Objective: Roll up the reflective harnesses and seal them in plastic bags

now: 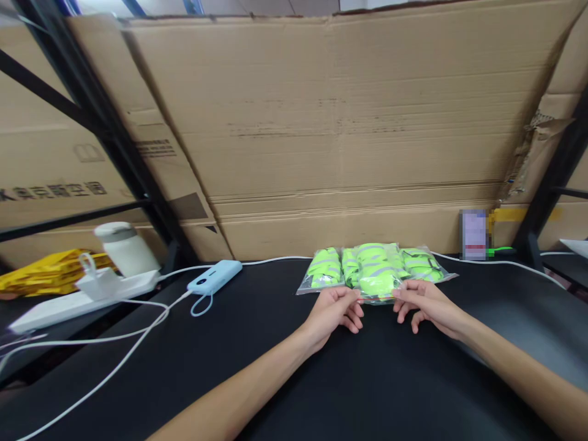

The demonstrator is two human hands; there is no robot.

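Several clear zip bags with folded neon-green reflective straps lie in a row at the back of the black table. The middle zip bag (377, 272) is between my hands, on top of or in front of another. My left hand (337, 308) pinches its near left corner between thumb and index finger. On the near right corner, my right hand (425, 304) pinches the same edge, where a thin red line runs along the seal. To its left lies a second zip bag (325, 269), and to its right another zip bag (422, 264).
A light blue power bank (215, 277) with a white cable lies left on the black table (294, 392). Further left are a white power strip (85, 303), a white bottle (126, 248) and yellow packages (50, 272). A cardboard wall (331, 135) stands behind; a pixelated phone-like object (474, 236) leans right.
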